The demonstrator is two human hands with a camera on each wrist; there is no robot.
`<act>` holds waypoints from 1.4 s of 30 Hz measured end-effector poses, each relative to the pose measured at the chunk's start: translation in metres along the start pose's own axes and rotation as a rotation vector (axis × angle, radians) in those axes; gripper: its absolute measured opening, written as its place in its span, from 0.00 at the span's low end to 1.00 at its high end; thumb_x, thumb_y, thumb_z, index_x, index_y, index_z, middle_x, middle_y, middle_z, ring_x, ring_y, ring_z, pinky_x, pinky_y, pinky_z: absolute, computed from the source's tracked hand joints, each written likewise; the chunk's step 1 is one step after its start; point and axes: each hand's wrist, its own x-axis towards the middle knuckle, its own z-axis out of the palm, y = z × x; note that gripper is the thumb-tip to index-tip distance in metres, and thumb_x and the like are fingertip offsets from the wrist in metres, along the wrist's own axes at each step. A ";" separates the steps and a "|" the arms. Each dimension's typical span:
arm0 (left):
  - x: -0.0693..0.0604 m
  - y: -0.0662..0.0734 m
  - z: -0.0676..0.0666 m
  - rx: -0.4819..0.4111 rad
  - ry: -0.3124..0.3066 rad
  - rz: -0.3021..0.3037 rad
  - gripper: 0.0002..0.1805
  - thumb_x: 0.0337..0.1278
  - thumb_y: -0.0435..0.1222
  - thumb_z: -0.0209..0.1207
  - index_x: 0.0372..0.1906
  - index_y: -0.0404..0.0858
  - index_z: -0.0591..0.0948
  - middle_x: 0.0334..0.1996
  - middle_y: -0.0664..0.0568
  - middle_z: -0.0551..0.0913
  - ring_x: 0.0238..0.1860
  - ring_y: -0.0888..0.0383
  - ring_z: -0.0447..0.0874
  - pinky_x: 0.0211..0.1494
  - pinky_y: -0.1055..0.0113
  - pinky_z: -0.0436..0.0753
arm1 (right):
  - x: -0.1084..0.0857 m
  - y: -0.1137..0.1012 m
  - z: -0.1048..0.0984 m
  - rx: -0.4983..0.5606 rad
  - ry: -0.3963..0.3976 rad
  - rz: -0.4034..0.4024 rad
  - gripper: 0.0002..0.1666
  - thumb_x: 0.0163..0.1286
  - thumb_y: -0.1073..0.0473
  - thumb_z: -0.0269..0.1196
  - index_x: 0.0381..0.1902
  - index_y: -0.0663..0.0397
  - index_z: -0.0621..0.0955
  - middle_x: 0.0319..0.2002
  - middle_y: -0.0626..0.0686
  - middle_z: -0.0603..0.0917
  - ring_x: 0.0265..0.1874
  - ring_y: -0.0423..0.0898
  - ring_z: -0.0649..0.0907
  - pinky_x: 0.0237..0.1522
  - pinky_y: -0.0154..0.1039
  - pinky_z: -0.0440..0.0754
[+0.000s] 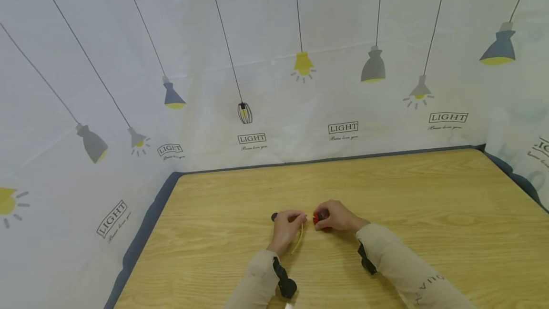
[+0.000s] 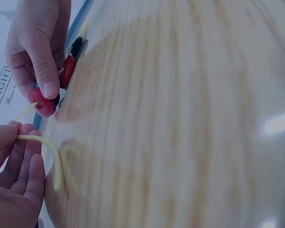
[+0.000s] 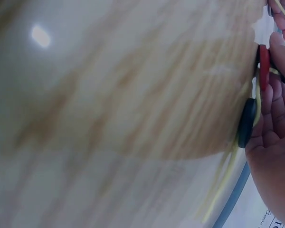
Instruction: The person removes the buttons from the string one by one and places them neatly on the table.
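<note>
My left hand [image 1: 288, 227] pinches a yellow cord [image 2: 55, 161] between thumb and fingertips, its loose end curving down below them. Facing it, my right hand [image 1: 336, 216] grips a red button [image 2: 43, 103] between thumb and fingers, a dark one close behind it. The cord passes through a hole in this red button and stretches between both hands. Further along lie another red button [image 2: 67, 71] and a black button [image 3: 247, 123], partly hidden by the right hand in the head view. A dark round piece [image 1: 274, 216] shows just beyond the left hand.
The wood-grain table [image 1: 214, 252] spreads around both hands. Behind it hangs a white curtain [image 1: 274, 94] printed with lamps, meeting the table's dark back edge. Black straps [image 1: 285, 280] with small devices circle both wrists.
</note>
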 end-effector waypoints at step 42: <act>0.001 -0.003 -0.005 -0.033 0.001 -0.036 0.08 0.54 0.34 0.57 0.31 0.32 0.82 0.25 0.50 0.82 0.29 0.62 0.78 0.37 0.68 0.75 | -0.001 -0.002 0.003 0.054 -0.015 -0.038 0.09 0.56 0.64 0.63 0.34 0.58 0.75 0.18 0.45 0.72 0.17 0.36 0.69 0.19 0.30 0.67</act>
